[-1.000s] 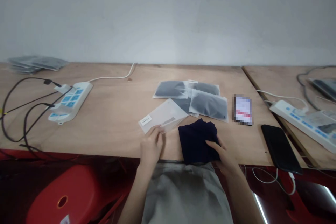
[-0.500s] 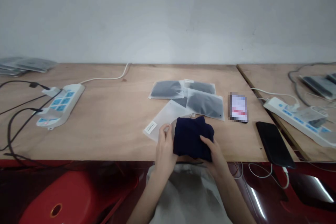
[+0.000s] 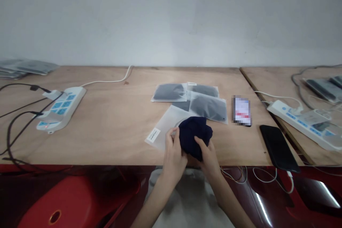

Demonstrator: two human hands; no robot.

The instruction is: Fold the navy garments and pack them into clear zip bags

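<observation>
A folded dark navy cloth [image 3: 193, 133] is held between my two hands near the table's front edge; what garment it is I cannot tell. My left hand [image 3: 175, 153] grips its left side, with bent fingertips at the cloth's edge. On the right, my right hand [image 3: 210, 155] pinches it, thumb on top and fingers underneath. A frosted plastic bag [image 3: 162, 128] with a white label [image 3: 153, 135] lies flat on the table, partly under the cloth and my left fingers. Just beyond are several frosted bags [image 3: 208, 106] with dark contents, overlapping one another.
To the right are a phone with a lit, blurred screen [image 3: 242, 110] and a black phone [image 3: 279, 148] on a white cable. Power strips stand left [image 3: 62, 108] and right [image 3: 304, 124]. More bagged items [image 3: 32, 66] lie far left. A red stool [image 3: 61, 199] is below.
The cloth has shifted slightly left and is now tilted and more bunched. My right hand has moved left with it, while my left hand has come in against its edge.
</observation>
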